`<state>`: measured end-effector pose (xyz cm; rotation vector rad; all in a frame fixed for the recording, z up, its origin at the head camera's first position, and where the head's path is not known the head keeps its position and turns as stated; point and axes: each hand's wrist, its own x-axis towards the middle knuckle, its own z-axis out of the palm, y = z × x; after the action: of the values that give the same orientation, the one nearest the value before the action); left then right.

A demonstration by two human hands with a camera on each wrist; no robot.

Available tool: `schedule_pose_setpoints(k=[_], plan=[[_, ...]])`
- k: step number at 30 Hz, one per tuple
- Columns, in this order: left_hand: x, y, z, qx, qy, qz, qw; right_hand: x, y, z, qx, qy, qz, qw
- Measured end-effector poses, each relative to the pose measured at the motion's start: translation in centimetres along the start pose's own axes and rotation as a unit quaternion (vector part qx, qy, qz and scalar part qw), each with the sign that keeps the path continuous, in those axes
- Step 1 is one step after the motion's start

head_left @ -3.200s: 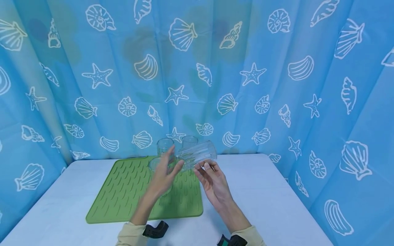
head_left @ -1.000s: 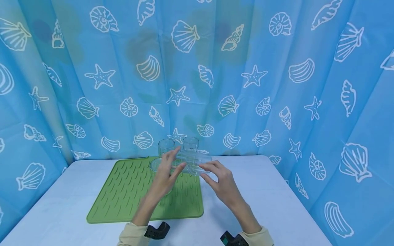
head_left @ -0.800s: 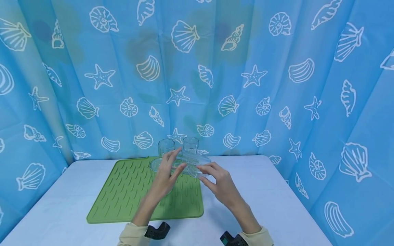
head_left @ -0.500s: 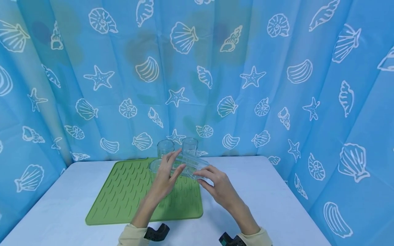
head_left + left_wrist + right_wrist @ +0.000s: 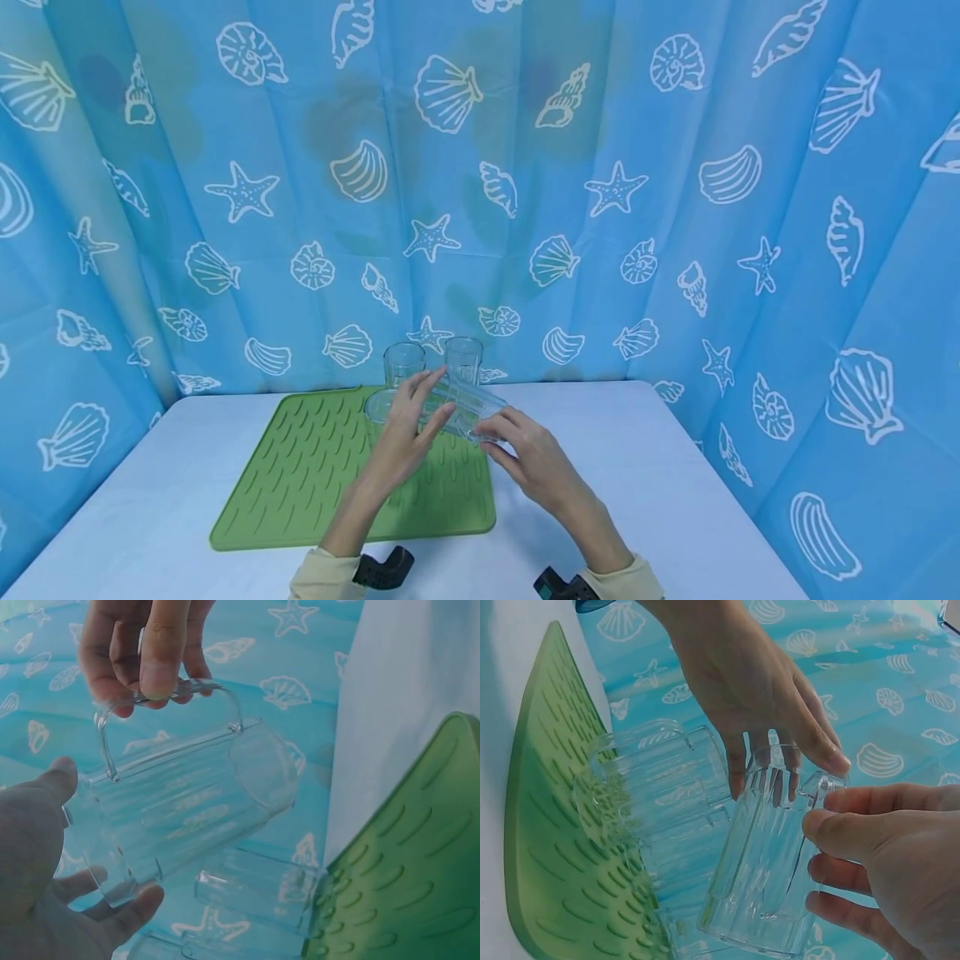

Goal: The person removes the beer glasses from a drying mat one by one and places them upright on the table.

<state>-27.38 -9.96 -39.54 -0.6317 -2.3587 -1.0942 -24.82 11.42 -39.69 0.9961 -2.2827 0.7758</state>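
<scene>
Right hand (image 5: 536,462) pinches the glass pitcher (image 5: 180,806) handle (fragile, slippery), left hand (image 5: 405,433) cups its base at 9 o'clock.

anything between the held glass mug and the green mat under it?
Nothing visible. The glass mug, gripped by the left hand and right hand, hangs tilted above bare green mat; two upright glasses stand behind it.
</scene>
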Motion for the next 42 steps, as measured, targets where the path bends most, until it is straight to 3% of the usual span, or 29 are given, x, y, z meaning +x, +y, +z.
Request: schedule_pose_setpoints(k=[23, 34, 42], plan=[[-0.1, 0.2, -0.3, -0.019, -0.014, 0.004, 0.9997, -0.1, 0.2, 0.1, 0.062, -0.019, 0.016, 0.9978], [0.1, 0.3, -1.1, -0.026, 0.010, 0.030, 0.9992, -0.1, 0.7, 0.0, 0.085, -0.008, 0.027, 0.9960], [0.2, -0.2, -2.3, -0.024, 0.040, 0.017, 0.9988, -0.2, 1.1, 0.2, 0.097, -0.011, 0.049, 0.9940]])
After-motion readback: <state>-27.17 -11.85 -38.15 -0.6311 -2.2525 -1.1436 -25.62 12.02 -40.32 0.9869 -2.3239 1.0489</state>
